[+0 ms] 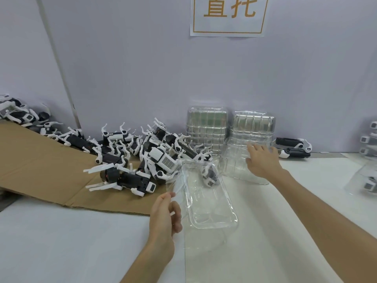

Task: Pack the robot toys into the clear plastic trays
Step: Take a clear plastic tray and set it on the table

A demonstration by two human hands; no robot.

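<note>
Pinching the near left rim of a clear plastic tray [206, 203] between thumb and curled fingers, the left hand [165, 213] is holding it tilted over the white table [61, 242], its long side running away from the person. The right hand [263, 160] is stretching forward with fingers straight and spread, gripping nothing, its fingertips lying against a stack of empty trays [240, 160] that is standing just beyond the held tray. A second tray stack [207, 129] is standing against the grey wall [132, 68] right beside it, to the left. The robot toys [142, 156], black and white with thin white legs sticking up, are lying in a jumbled heap on a flattened sheet of cardboard [40, 170] left of the trays, the heap trailing off toward the far left edge. One toy [210, 174] is showing through the far end of the held tray; whether it is sitting inside or behind is impossible to tell. Another toy [293, 148] is lying by the wall to the right of the stacks, and packed trays [367, 144] are showing at the right edge. A paper sign [228, 15] is hanging on the wall above
</note>
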